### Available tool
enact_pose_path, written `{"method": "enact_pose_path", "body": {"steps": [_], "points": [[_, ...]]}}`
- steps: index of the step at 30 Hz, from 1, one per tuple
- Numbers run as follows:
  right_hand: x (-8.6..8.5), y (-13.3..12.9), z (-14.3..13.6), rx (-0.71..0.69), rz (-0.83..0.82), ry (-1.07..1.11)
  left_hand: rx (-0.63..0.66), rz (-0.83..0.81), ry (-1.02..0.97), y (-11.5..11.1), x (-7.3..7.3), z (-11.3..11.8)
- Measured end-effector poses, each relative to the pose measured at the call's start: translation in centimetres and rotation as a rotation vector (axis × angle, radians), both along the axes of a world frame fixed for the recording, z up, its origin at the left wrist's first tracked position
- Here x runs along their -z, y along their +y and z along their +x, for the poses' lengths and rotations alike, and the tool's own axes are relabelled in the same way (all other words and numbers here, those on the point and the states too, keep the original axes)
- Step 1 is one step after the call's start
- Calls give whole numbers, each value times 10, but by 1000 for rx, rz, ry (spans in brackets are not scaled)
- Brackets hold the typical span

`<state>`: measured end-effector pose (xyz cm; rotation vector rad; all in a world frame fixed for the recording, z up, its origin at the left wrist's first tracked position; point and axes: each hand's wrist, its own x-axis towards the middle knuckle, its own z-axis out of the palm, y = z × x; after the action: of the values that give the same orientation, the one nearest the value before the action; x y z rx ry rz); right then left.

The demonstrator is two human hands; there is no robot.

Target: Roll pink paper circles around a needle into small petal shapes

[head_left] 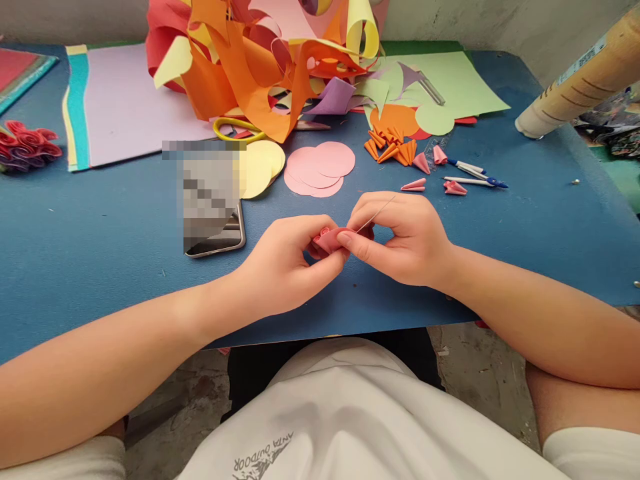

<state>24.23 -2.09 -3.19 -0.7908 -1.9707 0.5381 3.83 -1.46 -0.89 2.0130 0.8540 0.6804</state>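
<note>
Both hands meet above the blue table, near its front edge. My left hand (295, 263) pinches a small folded pink paper piece (331, 240) with curled ends. My right hand (405, 240) grips the right side of the same piece, thumb on top. A thin needle-like stick (376, 213) slants up and right from between the fingers of my right hand. Beyond the hands lie pink paper circles (320, 169) and yellow circles (261, 167). Small pink cones (414, 185) and a bunch of orange cones (393, 145) rest farther right.
A phone (220, 233) lies left of the hands. Orange paper scraps (240, 67), yellow-handled scissors (235, 128) and coloured sheets (125, 100) are at the back. A compass (475, 180) and a wooden roll (575, 80) are at the right, a paper flower (27, 145) at far left.
</note>
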Motion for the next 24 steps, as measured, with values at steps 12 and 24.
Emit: {"method": "enact_pose_path", "body": {"steps": [12,24], "points": [[0,0,0,-7,22,-12,9,69,5,1,2,0],[0,0,1,-11,19,-28,11,111,10,2,5,-1]]}}
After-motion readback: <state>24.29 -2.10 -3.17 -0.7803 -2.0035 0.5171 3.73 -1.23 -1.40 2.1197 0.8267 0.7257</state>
